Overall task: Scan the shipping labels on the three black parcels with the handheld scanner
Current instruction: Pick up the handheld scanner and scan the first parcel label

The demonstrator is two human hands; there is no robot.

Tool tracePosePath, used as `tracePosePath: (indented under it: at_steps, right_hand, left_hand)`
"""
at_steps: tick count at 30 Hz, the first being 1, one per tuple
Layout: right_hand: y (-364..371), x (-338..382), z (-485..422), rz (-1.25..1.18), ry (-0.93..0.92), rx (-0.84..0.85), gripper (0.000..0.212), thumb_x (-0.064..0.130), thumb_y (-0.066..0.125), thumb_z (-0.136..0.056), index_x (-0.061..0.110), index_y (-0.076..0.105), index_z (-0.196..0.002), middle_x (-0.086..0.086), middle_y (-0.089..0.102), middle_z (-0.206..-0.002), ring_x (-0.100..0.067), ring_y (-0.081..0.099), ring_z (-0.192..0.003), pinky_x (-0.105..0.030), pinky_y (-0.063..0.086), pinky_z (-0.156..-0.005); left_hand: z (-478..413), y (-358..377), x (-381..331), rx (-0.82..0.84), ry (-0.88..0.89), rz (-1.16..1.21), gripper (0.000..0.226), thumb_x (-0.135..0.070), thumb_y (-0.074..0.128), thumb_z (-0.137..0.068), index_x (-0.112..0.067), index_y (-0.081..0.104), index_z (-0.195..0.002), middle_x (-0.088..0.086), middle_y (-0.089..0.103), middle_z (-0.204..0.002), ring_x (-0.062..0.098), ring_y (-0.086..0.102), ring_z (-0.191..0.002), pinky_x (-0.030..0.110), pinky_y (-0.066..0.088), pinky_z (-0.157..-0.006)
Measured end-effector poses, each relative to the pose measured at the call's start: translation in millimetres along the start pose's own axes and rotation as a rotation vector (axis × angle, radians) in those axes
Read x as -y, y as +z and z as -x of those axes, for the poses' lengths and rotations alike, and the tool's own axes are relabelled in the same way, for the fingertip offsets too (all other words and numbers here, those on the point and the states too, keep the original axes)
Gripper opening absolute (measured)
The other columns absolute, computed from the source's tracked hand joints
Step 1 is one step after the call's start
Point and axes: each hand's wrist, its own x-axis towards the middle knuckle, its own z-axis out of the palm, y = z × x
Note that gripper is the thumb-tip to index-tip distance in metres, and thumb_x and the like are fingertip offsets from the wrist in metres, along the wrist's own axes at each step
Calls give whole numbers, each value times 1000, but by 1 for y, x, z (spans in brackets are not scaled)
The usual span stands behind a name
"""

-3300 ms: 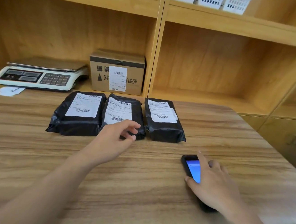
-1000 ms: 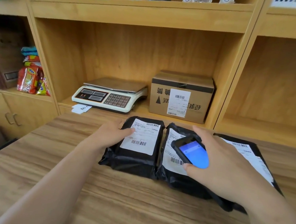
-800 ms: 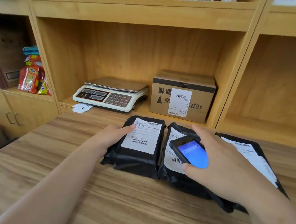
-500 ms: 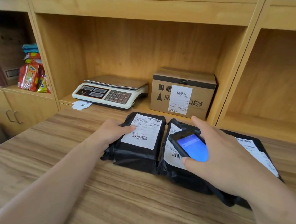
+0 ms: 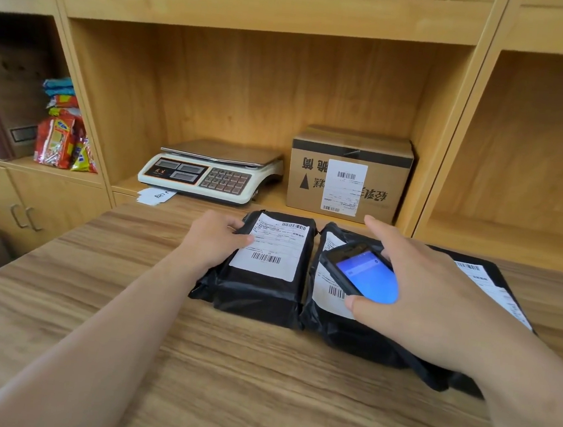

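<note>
Three black parcels with white shipping labels lie side by side on the wooden table [image 5: 188, 376]. My left hand [image 5: 215, 241] grips the left edge of the left parcel [image 5: 258, 297], thumb on its label. My right hand [image 5: 430, 296] holds the handheld scanner [image 5: 360, 272], a black device with a lit blue screen, just above the middle parcel [image 5: 331, 325]. Its front end points toward the left parcel's label. My right forearm hides most of the right parcel [image 5: 494, 278].
A weighing scale [image 5: 208, 172] and a labelled cardboard box [image 5: 349, 175] stand on the shelf right behind the parcels. Snack packets [image 5: 64, 137] sit in the left shelf bay. Cabinet doors [image 5: 25, 216] are at the left, below them.
Since 3.3 s ago my right hand has lifted the scanner off the table and brought it over the middle parcel. My left hand moved from the middle parcel to the left one.
</note>
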Motion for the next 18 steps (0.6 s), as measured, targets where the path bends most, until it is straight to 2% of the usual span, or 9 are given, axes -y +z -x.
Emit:
tracePosePath:
  at_steps: [2, 4, 6, 9, 11, 13, 15, 18]
  right_hand:
    - [0, -1, 0, 2, 0, -3, 102, 63, 65, -73, 53, 1, -152, 15, 30, -158, -15, 30, -141, -39, 37, -104]
    - [0, -1, 0, 6, 4, -8, 102, 64, 64, -72, 53, 1, -152, 15, 30, -158, -15, 30, -141, -40, 37, -104]
    - [0, -1, 0, 9, 10, -13, 102, 64, 64, -72, 53, 1, -151, 15, 31, -157, -15, 31, -141, -39, 38, -103]
    - [-1, 0, 1, 4, 13, -17, 101, 65, 64, -73, 53, 2, -152, 15, 32, -156, -14, 31, -140, -38, 38, -102]
    - [-2, 1, 2, -2, 11, -18, 101, 66, 63, -72, 53, 2, -152, 16, 31, -157, -13, 30, -140, -38, 38, -102]
    - [-4, 2, 3, -3, 7, -20, 101, 67, 62, -71, 54, 1, -151, 17, 30, -157, -12, 30, -140, -38, 38, -103]
    - [-4, 3, 4, 0, 5, -25, 101, 66, 62, -72, 54, 1, -151, 19, 31, -156, -11, 31, -139, -38, 38, -103]
    - [-3, 6, 4, 1, -2, -40, 100, 66, 61, -71, 56, 0, -150, 21, 34, -152, -10, 32, -137, -36, 39, -100]
  left_hand:
    - [1, 0, -1, -12, 9, -4, 7, -23, 80, -86, -22, 76, -81, -2, 75, -89, 17, 71, -91, 30, 54, -68]
    - [1, -1, -1, -27, 21, -12, 8, -23, 82, -84, -21, 76, -79, 2, 78, -88, 22, 73, -90, 39, 60, -79]
    - [2, -3, -3, -53, 44, -15, 10, -23, 83, -83, -19, 75, -78, 4, 78, -90, 24, 72, -92, 42, 59, -84]
    - [2, -10, -9, -92, 92, -5, 15, -24, 82, -83, -17, 71, -76, 4, 76, -87, 26, 71, -91, 43, 57, -82]
    - [2, -15, -13, -119, 127, 17, 18, -25, 82, -82, -18, 67, -74, 0, 72, -79, 24, 67, -80, 39, 54, -69]
    - [4, -18, -19, -167, 159, 50, 23, -25, 82, -82, -19, 62, -72, -5, 62, -71, 20, 56, -69, 33, 41, -60]
    - [8, -20, -26, -229, 193, 71, 24, -26, 81, -83, -19, 60, -74, -7, 59, -70, 18, 54, -69, 31, 39, -64]
    - [18, -23, -39, -359, 273, -3, 21, -29, 77, -87, -19, 60, -78, -10, 63, -76, 17, 60, -75, 33, 42, -69]
